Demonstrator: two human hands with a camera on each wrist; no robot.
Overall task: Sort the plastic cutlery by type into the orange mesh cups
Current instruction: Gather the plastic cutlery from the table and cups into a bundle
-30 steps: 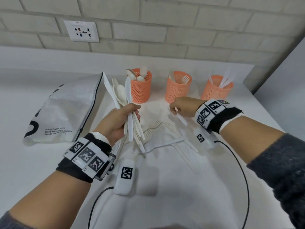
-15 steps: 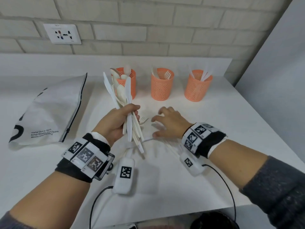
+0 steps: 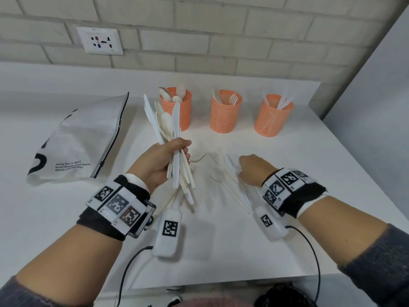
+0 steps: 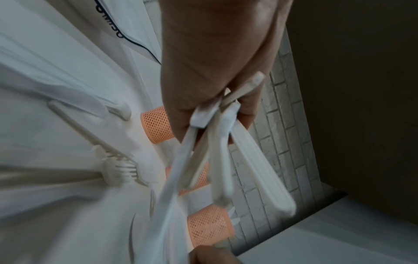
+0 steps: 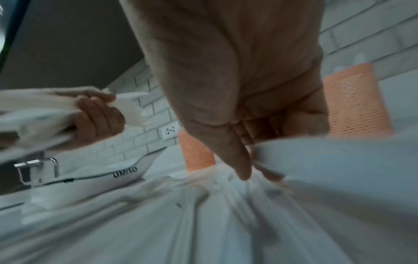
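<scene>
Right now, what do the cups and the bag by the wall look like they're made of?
Cups: orange plastic, it seems; matte, with molded mesh holes. Bag: white, probably coated paper or woven plastic; creased, dull sheen, dark zipper edge.

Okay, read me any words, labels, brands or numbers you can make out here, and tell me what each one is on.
"Hang Out in Style!" on the white zip pouch, first small line, partly blurred.
"Keep Moving Fore Fashion" just below; uncertain reading.
Third line starts "Meets"; the rest is too blurred.
"UMISO" is how the pouch's brand print seems to read in the right wrist view.
Square coded markers on the wristbands carry small digits, unreadable.
Wall socket: tiny marks, unreadable.
</scene>
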